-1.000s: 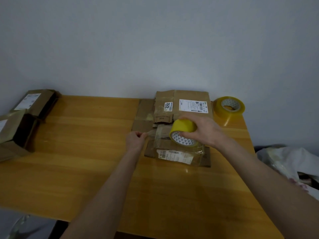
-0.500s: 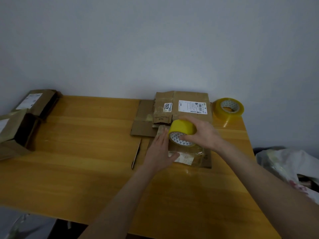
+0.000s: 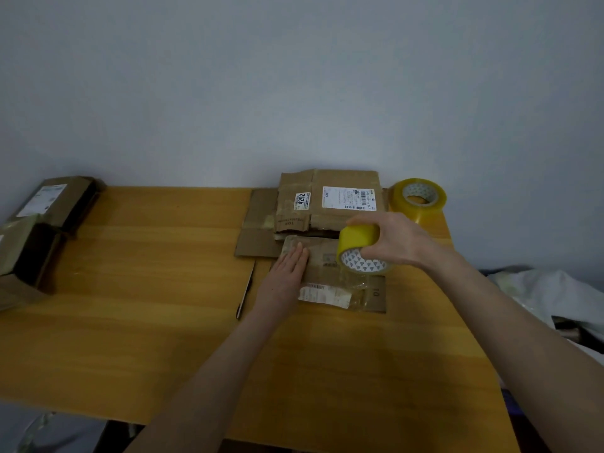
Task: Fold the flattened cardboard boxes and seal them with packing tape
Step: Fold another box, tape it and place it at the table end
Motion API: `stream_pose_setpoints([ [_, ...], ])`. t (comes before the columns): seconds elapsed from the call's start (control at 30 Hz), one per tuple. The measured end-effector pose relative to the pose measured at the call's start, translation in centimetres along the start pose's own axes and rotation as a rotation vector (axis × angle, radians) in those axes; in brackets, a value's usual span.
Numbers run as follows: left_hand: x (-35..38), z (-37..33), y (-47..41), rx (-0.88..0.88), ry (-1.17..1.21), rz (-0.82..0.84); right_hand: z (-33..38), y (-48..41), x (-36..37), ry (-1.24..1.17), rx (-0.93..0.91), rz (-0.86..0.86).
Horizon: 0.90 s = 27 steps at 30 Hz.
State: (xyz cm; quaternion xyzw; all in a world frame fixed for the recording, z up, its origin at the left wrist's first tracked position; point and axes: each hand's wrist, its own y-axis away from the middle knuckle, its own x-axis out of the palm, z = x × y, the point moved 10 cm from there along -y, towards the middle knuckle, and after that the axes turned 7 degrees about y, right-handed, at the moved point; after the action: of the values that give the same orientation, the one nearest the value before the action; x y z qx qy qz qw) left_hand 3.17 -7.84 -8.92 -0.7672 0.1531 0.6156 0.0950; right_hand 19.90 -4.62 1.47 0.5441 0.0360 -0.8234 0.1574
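Note:
A small brown cardboard box (image 3: 327, 273) with a torn white label lies on the wooden table (image 3: 147, 305), right of centre. My left hand (image 3: 287, 273) presses flat on its left part, fingers straight. My right hand (image 3: 395, 240) grips a yellow tape roll (image 3: 358, 246) held on edge over the box's right part, with clear tape running down to the box. Behind it lies a stack of flattened cardboard boxes (image 3: 327, 201) with white labels.
A second, larger tape roll (image 3: 420, 199) stands at the table's far right corner. Folded boxes (image 3: 42, 217) sit at the far left edge. A thin dark tool (image 3: 245, 292) lies left of the small box. Bags or cloth (image 3: 549, 295) lie beyond the right edge.
My left hand moved from the box's left edge onto its top and now presses flat. My right hand has carried the tape roll a little to the right.

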Motion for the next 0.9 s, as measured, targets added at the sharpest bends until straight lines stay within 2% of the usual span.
stream_pose_setpoints([
  [0.13,-0.6,-0.3,0.5,-0.053,0.047,-0.035,-0.5,-0.1,0.4,-0.048,-0.012,0.047],
  [0.2,-0.7,-1.1,0.1,-0.105,-0.015,-0.021,-1.1,0.1,0.6,-0.067,-0.018,0.056],
  [0.33,0.1,-3.2,-0.5,-0.132,-0.09,0.013,-3.6,1.5,1.6,-0.389,0.082,0.0],
  [0.4,0.9,-3.7,-0.6,-0.097,-0.085,0.035,-3.9,2.0,2.2,-0.464,0.077,-0.021],
  [0.53,1.2,-3.7,-0.3,-0.071,-0.081,0.044,-3.5,2.0,1.7,-0.4,0.033,-0.023],
  [0.63,0.8,-3.8,-0.1,-0.056,-0.055,0.019,-5.1,2.7,0.6,-0.384,0.071,-0.035],
  [0.8,1.1,-4.1,-0.4,-0.056,-0.068,0.096,-7.5,4.0,1.6,-0.374,0.102,0.025],
  [0.9,0.8,-4.8,-0.7,-0.124,-0.05,0.145,-8.2,4.2,2.0,-0.396,0.105,0.071],
])
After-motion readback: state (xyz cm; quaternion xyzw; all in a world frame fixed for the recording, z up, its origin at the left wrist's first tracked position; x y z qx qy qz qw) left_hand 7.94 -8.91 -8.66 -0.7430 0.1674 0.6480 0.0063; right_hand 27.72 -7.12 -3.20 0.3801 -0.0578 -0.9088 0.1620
